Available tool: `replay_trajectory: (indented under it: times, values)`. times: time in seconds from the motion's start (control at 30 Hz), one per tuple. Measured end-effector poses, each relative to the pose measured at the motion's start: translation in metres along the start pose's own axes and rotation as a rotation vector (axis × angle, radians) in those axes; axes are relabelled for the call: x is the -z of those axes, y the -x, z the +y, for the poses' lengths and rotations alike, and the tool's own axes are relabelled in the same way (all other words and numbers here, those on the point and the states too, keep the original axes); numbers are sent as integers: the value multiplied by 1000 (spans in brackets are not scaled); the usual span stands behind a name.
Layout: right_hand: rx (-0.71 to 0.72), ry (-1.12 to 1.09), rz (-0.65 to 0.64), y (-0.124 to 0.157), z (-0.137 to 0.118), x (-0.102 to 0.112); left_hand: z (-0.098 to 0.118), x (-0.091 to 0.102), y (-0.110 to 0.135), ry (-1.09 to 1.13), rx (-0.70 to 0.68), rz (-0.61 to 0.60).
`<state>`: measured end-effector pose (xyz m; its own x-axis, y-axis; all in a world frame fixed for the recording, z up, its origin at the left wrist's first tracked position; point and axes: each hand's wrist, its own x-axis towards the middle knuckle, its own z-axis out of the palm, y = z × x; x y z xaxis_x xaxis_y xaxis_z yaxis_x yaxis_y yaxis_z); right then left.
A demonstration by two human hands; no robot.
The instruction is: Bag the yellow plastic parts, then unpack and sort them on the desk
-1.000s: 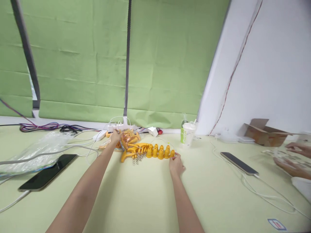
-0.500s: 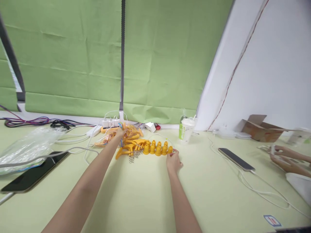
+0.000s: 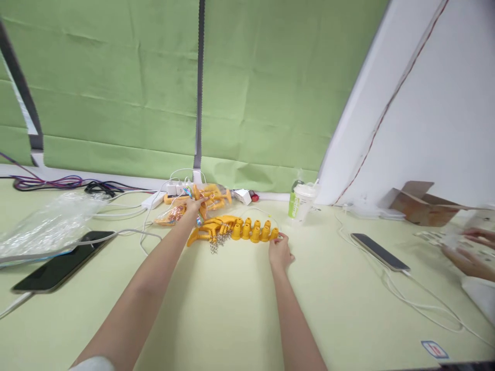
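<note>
My left hand (image 3: 193, 205) reaches to the mouth of a clear bag (image 3: 174, 214) holding yellow plastic pieces. Its fingers curl among yellow handles (image 3: 216, 198), but their grip is partly hidden. In front of the bag lie several yellow handles (image 3: 199, 234) with silver coiled metal ends (image 3: 218, 241). To their right, several small yellow cups (image 3: 255, 234) stand upside down in two rows. At the right end of the front row, my right hand (image 3: 280, 252) has its fingers pinched against the last yellow cup (image 3: 274, 233).
A lidded drink cup (image 3: 303, 201) stands behind my right hand. Phones lie left (image 3: 62, 263) and right (image 3: 379, 251), with white cables. Plastic wrapping (image 3: 50, 221) and a power strip (image 3: 152, 200) are at left. Another person's hands (image 3: 467, 257) work near a cardboard box (image 3: 423, 203).
The view has shifted slightly. My left hand has moved deeper among the yellow handles in the bag, which now spread more visibly. My right hand stays at the end cup.
</note>
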<state>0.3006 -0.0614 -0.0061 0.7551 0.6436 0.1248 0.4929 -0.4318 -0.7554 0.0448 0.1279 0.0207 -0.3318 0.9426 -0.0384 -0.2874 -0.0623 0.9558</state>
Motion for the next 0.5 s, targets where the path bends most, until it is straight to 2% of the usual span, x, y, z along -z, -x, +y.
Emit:
replay_trajectory:
  times: [0.17,0.27,0.4,0.5]
  values:
    - [-11,10,-7,-1,-2,0,35,15,6,18,-16,71]
    - [-15,-20,0,-1,-2,0,57,32,11,30,-23,46]
    - [-4,-76,30,-1,-2,0,80,54,23,37,-13,-173]
    - [17,-156,98,1,0,0,93,66,46,-3,38,-375]
